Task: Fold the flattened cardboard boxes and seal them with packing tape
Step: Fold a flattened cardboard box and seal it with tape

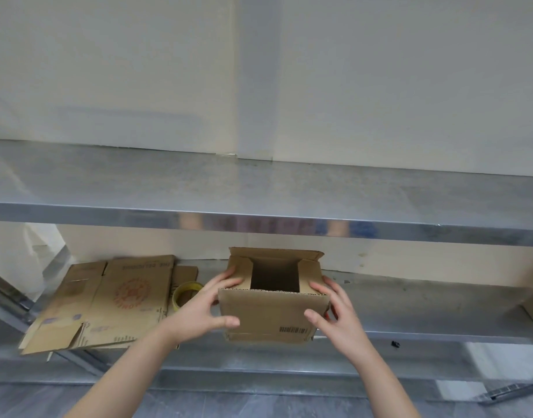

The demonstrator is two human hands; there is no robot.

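**While Two Hands Are Gripping a Half-Folded Box**

As both bare forearms are reaching up over the grey floor (pixel 259 402), the left hand (pixel 199 309) is clasping the near left corner of the cardboard box (pixel 268 315), thumb lying on the front panel and fingers spreading along the left side. The right hand (pixel 334 315) is cupping the near right corner, fingers apart and curling round the edge. The box is standing upright at the front edge of the lower metal shelf (pixel 425 309), top open, side flaps leaning inward. Just left of it, a yellowish tape roll (pixel 185 292) is lying beside flattened cardboard boxes (pixel 120 303) that are overhanging the shelf edge. Farther up, an upper metal shelf (pixel 259 188) is running across before a pale wall (pixel 380 70).
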